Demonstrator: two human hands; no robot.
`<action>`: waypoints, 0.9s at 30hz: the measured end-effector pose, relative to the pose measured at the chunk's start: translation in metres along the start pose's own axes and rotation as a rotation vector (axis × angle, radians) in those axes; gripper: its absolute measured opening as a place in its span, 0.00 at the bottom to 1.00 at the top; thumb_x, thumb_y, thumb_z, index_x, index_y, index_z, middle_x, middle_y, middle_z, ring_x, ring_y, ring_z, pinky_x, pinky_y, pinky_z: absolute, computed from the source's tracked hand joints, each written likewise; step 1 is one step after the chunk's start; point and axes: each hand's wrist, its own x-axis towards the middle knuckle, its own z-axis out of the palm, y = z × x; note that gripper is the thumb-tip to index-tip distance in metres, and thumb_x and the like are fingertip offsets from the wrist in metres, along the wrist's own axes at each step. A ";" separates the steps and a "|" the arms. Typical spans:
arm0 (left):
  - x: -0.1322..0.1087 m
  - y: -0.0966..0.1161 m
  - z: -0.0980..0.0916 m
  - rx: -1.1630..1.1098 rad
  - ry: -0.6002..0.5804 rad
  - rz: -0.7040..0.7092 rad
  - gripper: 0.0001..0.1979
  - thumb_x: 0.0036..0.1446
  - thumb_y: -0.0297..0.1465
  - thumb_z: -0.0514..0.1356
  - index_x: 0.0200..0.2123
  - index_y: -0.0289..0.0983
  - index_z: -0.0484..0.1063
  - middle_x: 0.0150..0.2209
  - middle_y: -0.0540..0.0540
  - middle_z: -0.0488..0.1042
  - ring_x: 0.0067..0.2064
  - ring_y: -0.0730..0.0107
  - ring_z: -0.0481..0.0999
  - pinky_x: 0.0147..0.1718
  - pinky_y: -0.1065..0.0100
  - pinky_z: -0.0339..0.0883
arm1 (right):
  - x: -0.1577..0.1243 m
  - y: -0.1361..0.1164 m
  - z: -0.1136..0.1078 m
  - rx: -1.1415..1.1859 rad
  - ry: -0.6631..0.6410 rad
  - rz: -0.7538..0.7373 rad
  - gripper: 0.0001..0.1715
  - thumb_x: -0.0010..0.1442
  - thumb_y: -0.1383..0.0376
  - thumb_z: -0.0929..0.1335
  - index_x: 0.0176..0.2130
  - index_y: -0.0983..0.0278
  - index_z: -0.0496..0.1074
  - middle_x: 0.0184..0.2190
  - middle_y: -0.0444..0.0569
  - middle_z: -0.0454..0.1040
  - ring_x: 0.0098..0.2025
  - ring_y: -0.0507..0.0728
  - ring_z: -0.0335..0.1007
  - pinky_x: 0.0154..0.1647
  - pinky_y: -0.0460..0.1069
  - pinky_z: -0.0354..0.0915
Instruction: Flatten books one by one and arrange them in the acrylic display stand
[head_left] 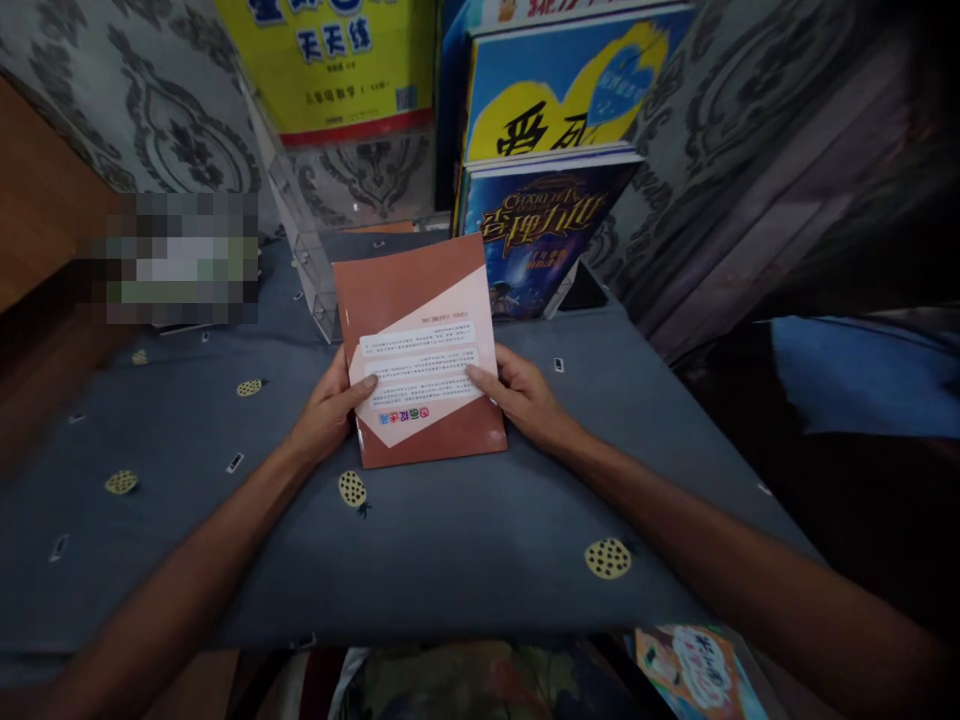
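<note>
A thin reddish-brown book (424,285) is held up between both hands, tilted toward me over the table. Its cover has a pale angular panel with lines of printed text and colourful characters, which appear upside down. My left hand (330,400) grips the left edge, its thumb on the cover and the fingers behind. On the right edge, my right hand (525,390) has the same kind of hold, thumb on the panel. Just behind the book stands a dark blue book (547,225) with gold lettering, partly covered by it.
A blue-grey patterned cloth (450,560) covers the table. Behind stand a clear rack (304,250), a yellow book (345,75) and a blue book with a yellow heart (487,90). A pixelated patch (180,255) lies left. Another colourful book (697,670) is below the front edge.
</note>
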 end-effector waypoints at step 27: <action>-0.010 -0.006 -0.018 0.060 -0.063 0.025 0.37 0.53 0.44 0.70 0.64 0.46 0.64 0.65 0.41 0.69 0.64 0.45 0.69 0.59 0.54 0.69 | 0.009 -0.033 -0.010 0.044 -0.094 0.031 0.29 0.64 0.45 0.66 0.53 0.61 0.77 0.52 0.56 0.79 0.52 0.68 0.76 0.56 0.64 0.69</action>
